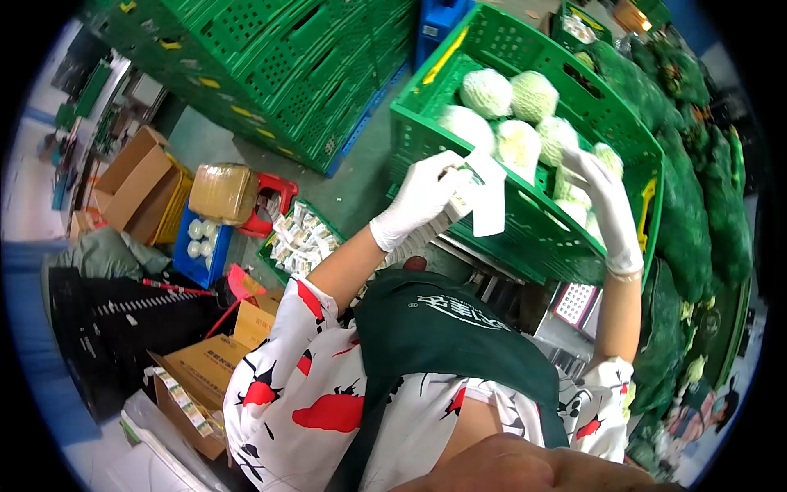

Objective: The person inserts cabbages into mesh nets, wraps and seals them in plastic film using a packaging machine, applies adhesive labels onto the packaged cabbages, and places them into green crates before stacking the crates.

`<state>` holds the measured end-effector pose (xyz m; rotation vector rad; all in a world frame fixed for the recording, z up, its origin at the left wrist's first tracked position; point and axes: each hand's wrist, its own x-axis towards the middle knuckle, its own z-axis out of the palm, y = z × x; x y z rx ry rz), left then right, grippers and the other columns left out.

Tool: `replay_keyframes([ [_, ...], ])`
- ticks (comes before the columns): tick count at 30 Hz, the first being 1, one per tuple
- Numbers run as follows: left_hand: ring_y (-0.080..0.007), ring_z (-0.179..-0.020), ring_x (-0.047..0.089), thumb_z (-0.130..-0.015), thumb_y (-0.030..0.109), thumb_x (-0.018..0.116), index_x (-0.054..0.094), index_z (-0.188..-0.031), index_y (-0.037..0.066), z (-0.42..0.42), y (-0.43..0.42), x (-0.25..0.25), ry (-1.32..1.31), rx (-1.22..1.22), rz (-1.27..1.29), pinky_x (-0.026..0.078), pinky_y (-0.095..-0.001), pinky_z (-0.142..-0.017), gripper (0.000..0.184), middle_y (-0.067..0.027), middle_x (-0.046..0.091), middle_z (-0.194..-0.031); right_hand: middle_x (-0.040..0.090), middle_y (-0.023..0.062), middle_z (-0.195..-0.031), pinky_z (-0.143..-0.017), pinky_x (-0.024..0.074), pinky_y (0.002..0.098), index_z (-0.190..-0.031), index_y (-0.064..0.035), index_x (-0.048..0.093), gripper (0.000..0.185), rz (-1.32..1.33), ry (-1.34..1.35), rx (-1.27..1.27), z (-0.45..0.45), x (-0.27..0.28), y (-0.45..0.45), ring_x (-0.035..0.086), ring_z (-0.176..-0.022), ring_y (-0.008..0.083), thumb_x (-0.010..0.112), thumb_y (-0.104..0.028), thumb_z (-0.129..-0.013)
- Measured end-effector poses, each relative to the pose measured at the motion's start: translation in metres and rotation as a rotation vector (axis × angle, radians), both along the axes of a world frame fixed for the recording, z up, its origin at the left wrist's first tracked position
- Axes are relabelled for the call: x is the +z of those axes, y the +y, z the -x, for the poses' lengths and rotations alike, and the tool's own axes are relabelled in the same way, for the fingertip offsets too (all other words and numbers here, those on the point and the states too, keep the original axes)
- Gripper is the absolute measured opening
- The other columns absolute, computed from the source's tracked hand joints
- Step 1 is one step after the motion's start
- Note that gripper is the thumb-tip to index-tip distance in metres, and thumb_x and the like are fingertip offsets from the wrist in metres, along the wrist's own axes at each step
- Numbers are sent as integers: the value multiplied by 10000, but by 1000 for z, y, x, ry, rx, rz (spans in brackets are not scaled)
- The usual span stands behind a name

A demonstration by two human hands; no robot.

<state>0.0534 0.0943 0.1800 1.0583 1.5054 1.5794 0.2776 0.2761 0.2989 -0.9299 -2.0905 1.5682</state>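
Observation:
My left hand [416, 199], in a white glove, is closed on a bundle of printed labels [464, 197] in front of the near wall of a green crate [525, 221]. A blank white slip [489, 201] hangs from that bundle. My right hand [602, 197], gloved too, is over the crate's near right side with its fingers stretched out beside the produce; whether they touch it I cannot tell. Inside the crate lie several pale cabbages [486, 93] that look wrapped in white foam netting. One cabbage [466, 129] near my left hand is blurred.
Green crates [270, 74] are stacked at the upper left. A basket of small label bundles [302, 242] stands left of me, near a blue crate [190, 261] with white round things and open cardboard boxes [205, 361]. Green net sacks [680, 189] line the right.

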Motion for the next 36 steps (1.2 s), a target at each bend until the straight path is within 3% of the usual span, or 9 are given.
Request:
replay_keyframes([
  [10, -165, -960, 601, -853, 17, 666, 677, -987, -11, 54, -66, 79, 248, 174, -219, 469, -308, -884, 137, -75, 649, -997, 609, 173, -1310, -1025, 457, 351, -1343, 66, 532, 510, 32, -73, -163, -100, 31, 45, 607, -1179, 236, 419, -339, -1055],
  [21, -131, -883, 606, -957, 226, 541, 616, -1005, 8, 80, -128, 64, -88, 649, -234, 473, -292, -811, 235, -31, 617, -965, 623, 154, -1291, -1021, 461, 327, -1341, 65, 539, 492, -63, -34, -201, -162, 34, 143, 603, -1186, 211, 418, -321, -1060],
  [23, -137, -910, 610, -975, 296, 554, 621, -1032, 19, 75, -128, 71, -448, 775, -266, 478, -300, -833, 290, -40, 621, -985, 631, 144, -1281, -1023, 457, 322, -1327, 49, 561, 477, -129, -83, -265, -168, 32, 152, 600, -1191, 204, 436, -323, -1056],
  [25, -175, -1007, 596, -990, 250, 566, 524, -1251, 94, 37, -101, 88, -353, 927, -397, 494, -323, -826, 307, -81, 599, -1116, 634, 139, -1277, -1024, 454, 321, -1322, 42, 570, 471, -161, -83, -259, -176, 21, 170, 599, -1192, 197, 443, -324, -1054],
  [27, -226, -1229, 530, -945, 393, 604, 353, -1504, 110, 43, -111, 69, -258, 713, -333, 449, -408, -988, 675, -59, 548, -1307, 642, 129, -1266, -1023, 451, 320, -1327, 30, 572, 483, -159, -105, -253, -181, 9, 183, 608, -1151, 187, 441, -346, -1054],
  [28, -156, -768, 489, -1008, 189, 536, 486, -1140, 117, 49, -92, 77, -409, 511, -519, 411, -295, -660, 159, -45, 514, -937, 643, 132, -1263, -1021, 450, 319, -1325, 32, 574, 485, -169, -124, -240, -168, 11, 180, 611, -1140, 190, 445, -347, -1052],
  [30, -124, -631, 419, -1030, 352, 508, 550, -933, 111, 39, -64, 82, -485, 542, -512, 390, -285, -619, 263, -1, 471, -760, 653, 139, -1238, -1012, 452, 319, -1309, 39, 582, 478, -144, -128, -158, -133, 27, 154, 619, -1116, 193, 452, -338, -1046],
  [33, -174, -810, 647, -954, 621, 506, 682, -1011, 63, 33, -54, 69, -514, 443, -364, 515, -301, -781, 587, -34, 694, -912, 694, 127, -1125, -963, 469, 322, -1218, 45, 627, 424, -27, -99, 114, -70, 52, 107, 639, -1050, 178, 457, -291, -1023],
  [36, -197, -894, 703, -963, 600, 501, 670, -1106, -23, 20, -33, 65, -429, 498, -374, 559, -336, -828, 661, -122, 726, -1032, 705, 115, -1094, -923, 494, 319, -1206, 32, 641, 360, 76, -133, 450, -22, 55, 75, 651, -1035, 180, 507, -240, -1012],
])
